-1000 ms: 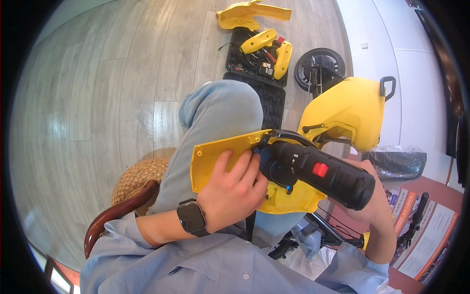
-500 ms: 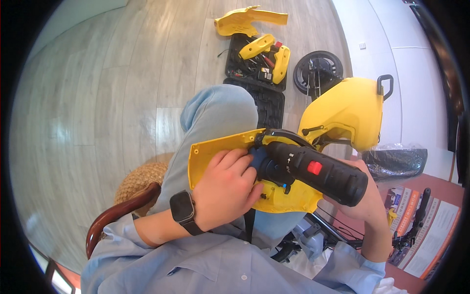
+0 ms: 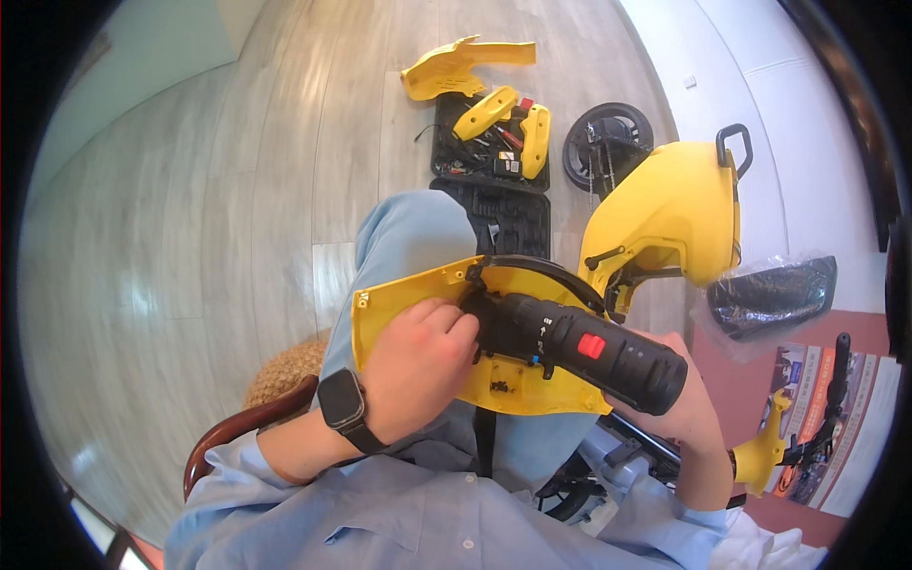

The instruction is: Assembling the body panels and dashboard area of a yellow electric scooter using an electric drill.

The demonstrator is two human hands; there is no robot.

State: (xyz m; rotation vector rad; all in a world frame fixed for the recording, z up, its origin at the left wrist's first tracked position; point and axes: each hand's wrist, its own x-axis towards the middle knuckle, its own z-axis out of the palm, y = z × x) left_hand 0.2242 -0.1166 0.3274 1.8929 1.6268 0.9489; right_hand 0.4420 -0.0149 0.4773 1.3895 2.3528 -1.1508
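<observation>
Left hand (image 3: 418,366): closed over the yellow panel (image 3: 399,304), fingers at the nose of the black power driver (image 3: 579,347).
Right hand (image 3: 679,404): wrapped around the driver's rear grip.
Panel: on the lap, beneath both hands.
Tool case (image 3: 494,142): open on the floor, well ahead of the hands; holds yellow parts and small tools.
Room: bare wooden floor (image 3: 190,237) left of the left hand.
Change: driver and left hand have shifted slightly left since earlier.
</observation>
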